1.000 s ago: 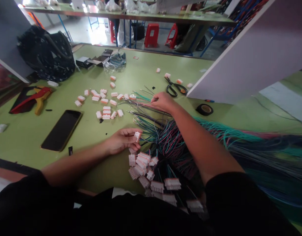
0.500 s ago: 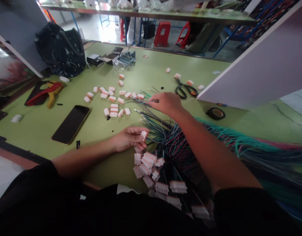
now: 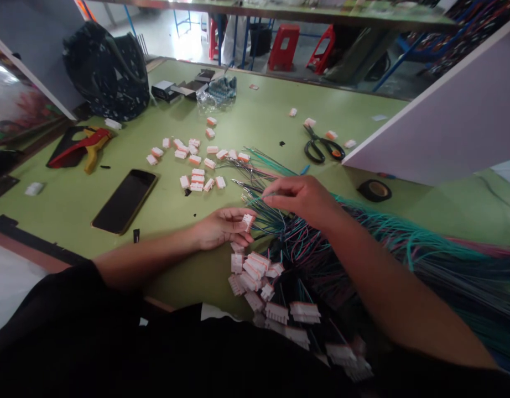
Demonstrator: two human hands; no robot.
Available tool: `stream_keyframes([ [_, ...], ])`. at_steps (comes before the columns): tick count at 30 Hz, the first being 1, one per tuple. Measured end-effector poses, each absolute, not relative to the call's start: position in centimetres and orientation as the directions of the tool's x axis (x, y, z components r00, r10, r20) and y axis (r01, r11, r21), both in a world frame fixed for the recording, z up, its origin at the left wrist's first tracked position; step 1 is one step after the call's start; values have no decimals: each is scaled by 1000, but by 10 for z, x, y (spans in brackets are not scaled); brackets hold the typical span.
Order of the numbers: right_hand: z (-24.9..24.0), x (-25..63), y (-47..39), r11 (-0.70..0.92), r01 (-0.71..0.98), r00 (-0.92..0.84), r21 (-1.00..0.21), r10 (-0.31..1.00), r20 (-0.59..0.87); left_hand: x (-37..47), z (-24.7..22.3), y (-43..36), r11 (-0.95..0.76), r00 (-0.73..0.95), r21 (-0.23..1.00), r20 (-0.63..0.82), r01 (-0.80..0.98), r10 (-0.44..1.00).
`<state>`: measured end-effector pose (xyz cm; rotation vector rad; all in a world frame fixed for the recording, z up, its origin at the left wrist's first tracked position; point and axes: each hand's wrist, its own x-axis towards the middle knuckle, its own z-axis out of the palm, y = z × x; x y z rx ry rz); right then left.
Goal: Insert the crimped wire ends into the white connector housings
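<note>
My left hand [image 3: 224, 228] pinches a small white connector housing [image 3: 248, 221] with an orange edge between thumb and fingers. Just beyond it, my right hand [image 3: 307, 200] is closed at the fingertips on what looks like a thin wire, over the spread wire ends [image 3: 259, 207]; the fingers hide most of it. The wires run back into a thick bundle [image 3: 388, 226] of green, dark and pink strands under my right forearm. Below my left hand lies a pile of white connectors [image 3: 255, 268], some with wires attached.
Loose connector housings [image 3: 194, 160] are scattered beyond my hands. A phone [image 3: 125, 202] and red-yellow pliers [image 3: 87, 148] lie to the left. Scissors [image 3: 317, 149] and black tape [image 3: 375, 190] sit at right beside an upright panel [image 3: 441, 105]. A dark bag [image 3: 108, 72] stands at the back left.
My right hand has drawn back from the farther wire ends toward me, closer to the connector in my left hand. The left hand keeps its hold. The view has shifted slightly.
</note>
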<state>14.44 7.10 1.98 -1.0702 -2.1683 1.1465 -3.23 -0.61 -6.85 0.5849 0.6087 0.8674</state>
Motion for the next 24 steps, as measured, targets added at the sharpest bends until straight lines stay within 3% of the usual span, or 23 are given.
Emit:
stream_keyframes([
  [8,1,152,39,331,580,-483,-744,876,14,-32,-64,-7,515,472,695,-278,-502,837],
  [24,-13,143,34,416,650,-469,-636,878,95,-29,-58,-9,490,425,693,-284,-528,860],
])
